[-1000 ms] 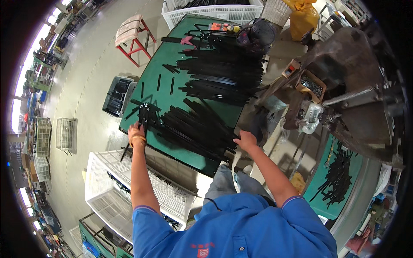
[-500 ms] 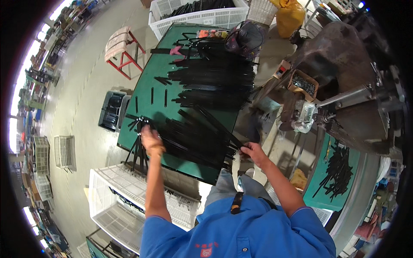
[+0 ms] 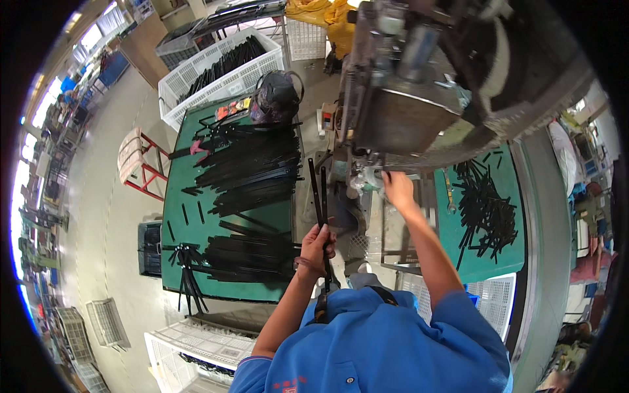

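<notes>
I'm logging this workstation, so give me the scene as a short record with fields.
Left grip: closed on long black strips
Right grip: at the machine; whether it holds anything is unclear
Left table: green, with piled strips and a dark bag
Right table: green, with heaped black pieces and a wrench

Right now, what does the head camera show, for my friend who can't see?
A person's left hand holds long black strips; the right hand is close to a dark machine. More black strips lie on a green table.
</notes>
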{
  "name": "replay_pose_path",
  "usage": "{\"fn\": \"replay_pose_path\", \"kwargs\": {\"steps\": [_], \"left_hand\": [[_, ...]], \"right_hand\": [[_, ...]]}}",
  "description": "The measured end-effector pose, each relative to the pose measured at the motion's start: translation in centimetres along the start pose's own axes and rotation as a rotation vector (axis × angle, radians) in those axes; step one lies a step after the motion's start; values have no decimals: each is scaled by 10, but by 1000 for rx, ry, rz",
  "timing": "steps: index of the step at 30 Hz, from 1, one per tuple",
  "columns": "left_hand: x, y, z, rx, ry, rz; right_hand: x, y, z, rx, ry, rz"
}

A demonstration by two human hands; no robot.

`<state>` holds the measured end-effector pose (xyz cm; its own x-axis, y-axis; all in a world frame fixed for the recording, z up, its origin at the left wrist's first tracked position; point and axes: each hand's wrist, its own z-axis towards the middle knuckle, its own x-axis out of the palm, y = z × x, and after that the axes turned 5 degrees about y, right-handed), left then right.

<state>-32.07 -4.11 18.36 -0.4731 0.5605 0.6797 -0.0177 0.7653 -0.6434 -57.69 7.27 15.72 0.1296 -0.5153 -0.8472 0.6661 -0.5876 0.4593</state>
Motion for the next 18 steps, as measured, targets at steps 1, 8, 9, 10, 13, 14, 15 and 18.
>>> {"fn": "replay_pose_path", "kwargs": {"steps": [1,8,9,10,13,14,15,18], "left_hand": [[9,-4,1,-14,37,-26],[68,-13,21,-63,135,88],[73,-12,24,-39,163,77],[78,-12,29,-42,176,106],[89,-10,42,-50,151,114],[92,-9,45,-51,143,104],[94,-9,47,-53,135,95],[99,-6,50,-45,118,76]], "right_hand": [[8,-9,22,37,17,-4],[73,-53,75,66,17,162],[81,-61,76,68,8,188],[87,-69,77,65,-1,219],[103,-90,85,51,-27,327],[106,-94,86,44,-34,358],[107,-96,87,34,-44,391],[95,-96,80,22,-77,576]]}}
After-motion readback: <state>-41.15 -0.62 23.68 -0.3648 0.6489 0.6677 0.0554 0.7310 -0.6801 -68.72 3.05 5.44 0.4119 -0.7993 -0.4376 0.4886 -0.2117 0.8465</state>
